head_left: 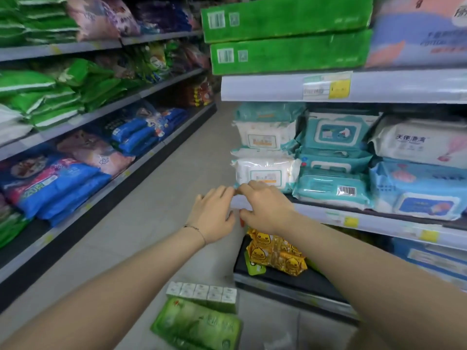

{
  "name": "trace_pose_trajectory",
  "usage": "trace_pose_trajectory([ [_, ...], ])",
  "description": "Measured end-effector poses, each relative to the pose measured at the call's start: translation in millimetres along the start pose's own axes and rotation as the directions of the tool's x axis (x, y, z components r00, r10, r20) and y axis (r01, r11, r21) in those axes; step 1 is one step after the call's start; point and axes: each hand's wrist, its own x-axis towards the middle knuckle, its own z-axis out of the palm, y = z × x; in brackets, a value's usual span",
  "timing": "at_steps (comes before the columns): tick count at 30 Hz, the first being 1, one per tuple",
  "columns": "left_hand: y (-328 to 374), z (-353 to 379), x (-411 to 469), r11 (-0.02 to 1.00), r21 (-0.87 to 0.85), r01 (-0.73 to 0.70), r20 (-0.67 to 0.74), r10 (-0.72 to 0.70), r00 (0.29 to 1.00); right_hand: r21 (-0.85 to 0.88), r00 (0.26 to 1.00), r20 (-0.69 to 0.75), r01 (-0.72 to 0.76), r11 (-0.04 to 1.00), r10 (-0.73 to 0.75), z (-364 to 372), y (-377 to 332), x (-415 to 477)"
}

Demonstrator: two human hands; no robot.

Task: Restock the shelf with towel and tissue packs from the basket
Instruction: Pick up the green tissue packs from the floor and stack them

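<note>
My left hand and my right hand meet at the left end of the middle shelf's white front rail. The right hand's fingers lie over the rail with its thumb under it. The left hand's fingertips touch the rail's corner, just below the lower white wipes pack; whether it grips is unclear. Beside that white stack lie teal wipes packs and blue ones. Green tissue packs and a row of small white-topped packs lie below my arms on the floor. No basket shows.
Yellow duck-print packs sit on the dark bottom shelf under my right arm. Green boxes fill the shelf above. Across the grey aisle floor, the left shelving holds green, blue and pink bags.
</note>
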Motion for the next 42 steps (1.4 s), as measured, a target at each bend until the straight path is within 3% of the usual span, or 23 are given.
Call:
trace_pose_trajectory([
  [5, -15, 42, -24, 0.997, -0.049, 0.063, 0.142, -0.055, 0.988, 0.027, 0.995, 0.100, -0.031, 0.999, 0.029, 53, -4, -11],
  [10, -31, 96, -58, 0.981, -0.050, 0.185, 0.303, -0.161, 0.939, 0.093, 0.966, 0.223, -0.154, 0.984, 0.130, 108, -4, -32],
  [15, -36, 150, -102, 0.952, -0.052, 0.303, 0.525, -0.232, 0.819, 0.122, 0.925, 0.340, -0.223, 0.967, 0.171, 157, -4, -59],
  [20, -35, 196, -137, 0.915, -0.007, 0.404, 0.655, -0.301, 0.693, 0.126, 0.861, 0.462, -0.300, 0.945, 0.212, 194, -4, -84],
  [24, -30, 229, -158, 0.884, 0.019, 0.467, 0.725, -0.334, 0.602, 0.104, 0.824, 0.535, -0.283, 0.954, 0.186, 217, -2, -96],
  [32, -17, 276, -196, 0.724, 0.036, 0.689, 0.786, -0.446, 0.428, 0.030, 0.737, 0.659, -0.228, 0.973, 0.152, 248, 7, -114],
  [38, -13, 311, -214, 0.873, 0.132, 0.470, 0.804, -0.372, 0.464, 0.057, 0.714, 0.688, -0.232, 0.971, 0.130, 263, 5, -116],
  [42, -9, 326, -200, 0.904, 0.166, 0.395, 0.830, -0.345, 0.439, 0.091, 0.719, 0.689, -0.214, 0.972, 0.094, 267, 3, -120],
])
